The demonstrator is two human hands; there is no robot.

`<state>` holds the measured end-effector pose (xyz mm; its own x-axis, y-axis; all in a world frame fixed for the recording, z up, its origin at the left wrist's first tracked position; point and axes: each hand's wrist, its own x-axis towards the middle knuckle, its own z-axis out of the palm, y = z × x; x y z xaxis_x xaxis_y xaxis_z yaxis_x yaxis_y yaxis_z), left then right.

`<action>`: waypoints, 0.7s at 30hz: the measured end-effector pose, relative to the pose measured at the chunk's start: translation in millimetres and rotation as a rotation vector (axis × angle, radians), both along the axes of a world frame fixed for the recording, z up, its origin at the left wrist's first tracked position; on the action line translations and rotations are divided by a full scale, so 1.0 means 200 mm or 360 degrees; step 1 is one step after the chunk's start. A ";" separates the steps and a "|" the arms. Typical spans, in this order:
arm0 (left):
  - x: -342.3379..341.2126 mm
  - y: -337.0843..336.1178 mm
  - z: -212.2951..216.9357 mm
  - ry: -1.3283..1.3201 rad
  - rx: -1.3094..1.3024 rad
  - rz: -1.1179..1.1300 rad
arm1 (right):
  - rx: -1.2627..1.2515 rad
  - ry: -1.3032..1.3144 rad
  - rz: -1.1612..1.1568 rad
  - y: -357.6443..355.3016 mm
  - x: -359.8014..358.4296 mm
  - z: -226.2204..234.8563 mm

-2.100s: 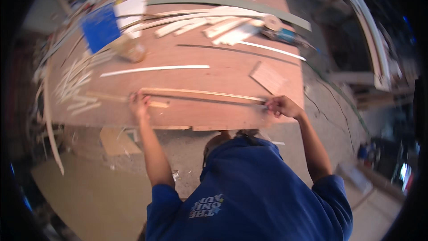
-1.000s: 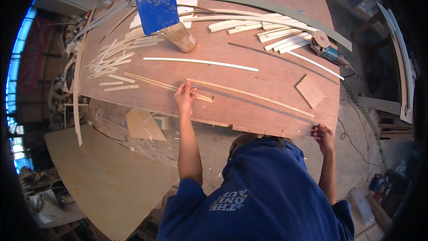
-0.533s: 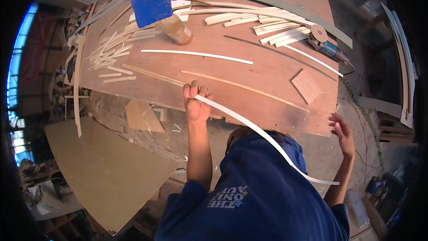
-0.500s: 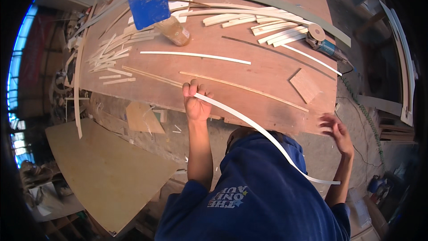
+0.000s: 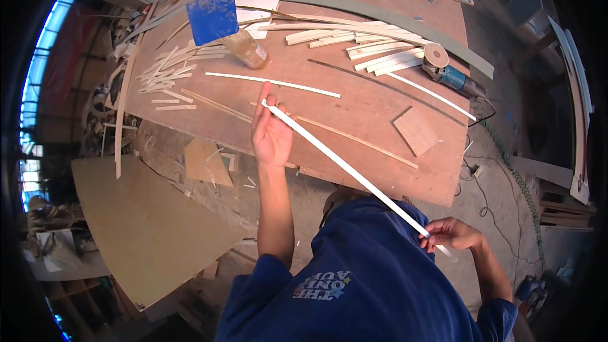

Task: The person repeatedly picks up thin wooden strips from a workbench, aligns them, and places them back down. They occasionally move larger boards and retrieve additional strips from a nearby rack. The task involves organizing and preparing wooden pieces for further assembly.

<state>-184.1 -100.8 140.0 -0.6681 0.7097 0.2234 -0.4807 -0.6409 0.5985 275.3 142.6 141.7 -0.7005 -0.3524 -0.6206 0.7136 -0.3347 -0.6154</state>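
Note:
A long, narrow white strip (image 5: 345, 163) runs slantwise in front of my body, nearly straight. My left hand (image 5: 272, 133) holds its upper end above the near part of the workbench (image 5: 354, 104), index finger pointing up. Close to the other end, my right hand (image 5: 455, 233) pinches the strip between thumb and fingers; a short blurred tail sticks out past them. Under and beyond my left hand lie thin wooden strips (image 5: 361, 136) and another white strip (image 5: 272, 83) on the bench top.
An angle grinder (image 5: 453, 77) lies at the bench's right side, near stacked pale wood pieces (image 5: 386, 57). A square board (image 5: 416, 130) sits nearer. Short offcuts (image 5: 166, 76) are heaped left of an amber jar (image 5: 247, 49) with a blue plate (image 5: 212, 19). A panel (image 5: 152, 228) stands lower left.
My right hand has moved inward and taken hold of the strip's free end. The strip, bowed before, is now almost straight. My left hand has risen slightly, its index finger now extended.

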 end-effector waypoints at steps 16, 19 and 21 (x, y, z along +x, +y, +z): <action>0.18 0.09 -0.51 0.2376 -0.2223 0.0127 | 0.0381 0.0857 -0.2370 0.49 -0.53 0.43; 0.17 0.16 -0.57 0.2990 -0.2392 0.0000 | 0.0431 0.0897 -0.2613 0.52 -0.48 0.43; 0.16 0.21 -0.57 0.2974 -0.2336 -0.0119 | 0.0447 0.0922 -0.2722 0.54 -0.45 0.41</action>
<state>-153.0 -58.5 25.1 -0.4049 0.9014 -0.1532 0.8986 0.4233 0.1156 185.8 250.6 224.2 -0.2617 0.9595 -0.1042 -0.5615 -0.2391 -0.7922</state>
